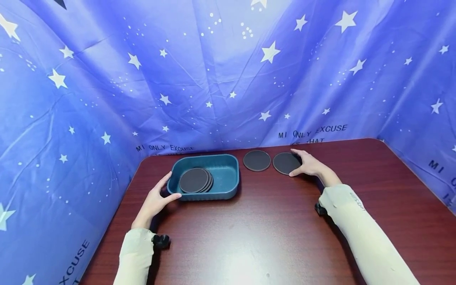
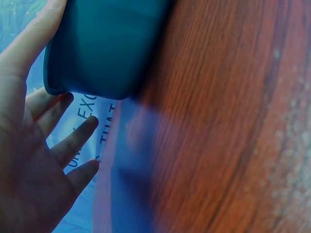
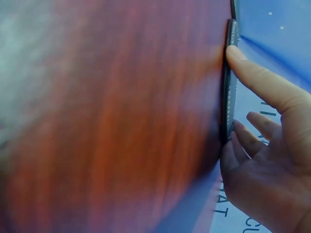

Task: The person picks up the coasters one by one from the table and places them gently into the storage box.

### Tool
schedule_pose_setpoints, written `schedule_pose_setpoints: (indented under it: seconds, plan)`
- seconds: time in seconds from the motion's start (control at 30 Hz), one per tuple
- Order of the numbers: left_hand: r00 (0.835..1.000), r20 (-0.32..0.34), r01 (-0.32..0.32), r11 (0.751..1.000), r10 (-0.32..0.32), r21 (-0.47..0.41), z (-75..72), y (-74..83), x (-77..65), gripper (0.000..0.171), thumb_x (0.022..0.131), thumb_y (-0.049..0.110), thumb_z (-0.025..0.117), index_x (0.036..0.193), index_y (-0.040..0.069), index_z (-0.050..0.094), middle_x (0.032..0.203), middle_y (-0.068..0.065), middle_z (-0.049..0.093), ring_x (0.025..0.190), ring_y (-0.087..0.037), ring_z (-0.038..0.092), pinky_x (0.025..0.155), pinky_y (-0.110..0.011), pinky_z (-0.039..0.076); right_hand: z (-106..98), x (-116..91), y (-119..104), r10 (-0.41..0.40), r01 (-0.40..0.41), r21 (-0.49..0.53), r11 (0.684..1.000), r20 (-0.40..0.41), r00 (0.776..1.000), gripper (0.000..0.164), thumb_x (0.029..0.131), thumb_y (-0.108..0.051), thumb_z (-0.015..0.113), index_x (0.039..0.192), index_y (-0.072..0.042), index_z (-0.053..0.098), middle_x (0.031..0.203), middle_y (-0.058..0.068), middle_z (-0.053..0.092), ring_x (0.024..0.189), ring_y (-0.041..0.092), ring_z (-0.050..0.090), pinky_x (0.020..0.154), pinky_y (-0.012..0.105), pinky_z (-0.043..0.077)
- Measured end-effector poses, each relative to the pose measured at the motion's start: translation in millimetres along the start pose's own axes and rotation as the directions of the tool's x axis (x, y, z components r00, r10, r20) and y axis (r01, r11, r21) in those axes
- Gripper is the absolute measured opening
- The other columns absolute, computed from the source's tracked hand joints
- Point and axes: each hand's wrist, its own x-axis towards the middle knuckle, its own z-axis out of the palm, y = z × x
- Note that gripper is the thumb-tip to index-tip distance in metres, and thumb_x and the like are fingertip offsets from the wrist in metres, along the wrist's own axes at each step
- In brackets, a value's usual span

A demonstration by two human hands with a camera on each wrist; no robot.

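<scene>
A teal plastic basin (image 1: 228, 176) stands at the back left of the table, with several round black coasters (image 1: 193, 180) stacked and fanned in its left part. At its front left corner, my left hand (image 1: 154, 202) holds the basin between thumb and forefinger; the left wrist view shows the other fingers spread apart below. Two more coasters are to the right of the basin. The nearer one is a flat black coaster (image 1: 257, 160). My right hand (image 1: 310, 164) grips the rightmost coaster (image 1: 285, 163) by its edges, thumb in front and fingers behind. Light stitching-like marks show along its rim.
The dark red-brown wooden table (image 1: 249, 225) reaches back to a blue curtain (image 1: 221, 71) with white stars, which hangs behind and along both sides. Small black devices are strapped under both wrists, such as the left wrist device (image 1: 161, 241).
</scene>
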Motion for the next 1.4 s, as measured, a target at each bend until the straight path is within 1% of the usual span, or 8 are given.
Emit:
schedule_pose_setpoints:
  seconds: [0.23,0.5,0.63,0.73,0.87,1.0,1.17,1.4]
  plan:
    - [1.000,-0.003,-0.005,1.000,0.005,-0.019,1.7,-0.5,-0.9,0.089,0.084,0.036,0.080,0.157,0.029,0.031,0.161,-0.010,0.036,0.139,-0.038,0.043,0.114,-0.062,0.033,2,2,-5,-0.004,0.000,-0.060,0.998,-0.060,0.998,0.116,0.070,-0.017,0.088,0.157,0.002,0.014,0.154,0.038,0.017,0.136,0.058,0.021,0.109,0.073,0.024]
    - [0.999,-0.014,-0.037,0.999,0.037,-0.017,0.3,2.2,-0.8,0.089,0.083,0.033,0.081,0.157,0.026,0.031,0.161,-0.011,0.036,0.141,-0.038,0.042,0.116,-0.061,0.032,2,-2,-2,0.040,-0.044,-0.028,0.999,-0.138,0.990,0.111,0.075,-0.015,0.086,0.155,0.009,0.013,0.150,0.043,0.020,0.136,0.055,0.026,0.111,0.068,0.027]
    - [0.999,-0.019,-0.045,0.999,0.045,-0.006,0.3,2.0,-1.6,0.090,0.083,0.034,0.081,0.157,0.025,0.032,0.162,-0.009,0.035,0.143,-0.037,0.041,0.116,-0.060,0.031,1,-6,2,0.065,-0.056,0.070,0.996,-0.141,0.988,0.100,0.080,-0.012,0.081,0.152,0.014,0.017,0.138,0.042,0.038,0.117,0.045,0.050,0.094,0.045,0.049]
    - [0.999,-0.019,-0.039,0.999,0.039,0.004,0.3,0.2,-2.9,0.089,0.083,0.034,0.081,0.157,0.026,0.032,0.162,-0.009,0.035,0.142,-0.037,0.041,0.115,-0.061,0.032,3,-11,5,0.070,-0.042,0.212,0.976,-0.127,0.990,0.090,0.084,-0.007,0.077,0.151,0.016,0.020,0.131,0.041,0.048,0.096,0.020,0.064,0.075,0.021,0.050]
    - [0.999,-0.020,-0.039,0.999,0.039,0.006,0.2,-0.8,-2.5,0.089,0.083,0.036,0.081,0.157,0.027,0.032,0.161,-0.009,0.036,0.141,-0.038,0.043,0.115,-0.061,0.032,3,-15,7,0.108,-0.053,0.474,0.879,-0.091,0.990,0.082,0.089,0.001,0.069,0.153,0.012,0.019,0.132,0.037,0.047,0.086,-0.003,0.064,0.075,0.013,0.054]
    - [0.999,-0.020,-0.036,0.999,0.036,0.004,0.2,-0.8,-1.1,0.089,0.083,0.038,0.081,0.157,0.029,0.032,0.161,-0.009,0.036,0.140,-0.037,0.043,0.115,-0.061,0.033,2,-16,6,0.137,-0.063,0.703,0.708,-0.049,0.989,0.085,0.090,0.010,0.063,0.157,0.005,0.012,0.123,0.016,0.052,0.085,0.000,0.068,0.081,0.021,0.059]
    - [0.999,-0.019,-0.033,0.999,0.033,-0.002,-0.4,-0.8,-0.8,0.089,0.082,0.037,0.081,0.157,0.029,0.033,0.161,-0.008,0.036,0.141,-0.037,0.043,0.115,-0.061,0.033,0,-18,1,0.137,-0.053,0.819,0.571,-0.032,0.990,0.087,0.090,0.013,0.062,0.158,0.003,0.009,0.104,-0.003,0.061,0.086,0.007,0.071,0.082,0.025,0.060]
    - [1.000,-0.014,-0.026,1.000,0.026,-0.009,-0.9,-1.8,-0.7,0.089,0.083,0.038,0.080,0.157,0.028,0.032,0.163,-0.007,0.034,0.142,-0.037,0.041,0.116,-0.061,0.031,-7,-20,-16,0.097,0.012,0.901,0.434,-0.060,0.993,0.084,0.092,0.013,0.058,0.158,0.004,0.005,0.097,-0.005,0.068,0.084,0.008,0.073,0.080,0.025,0.060]
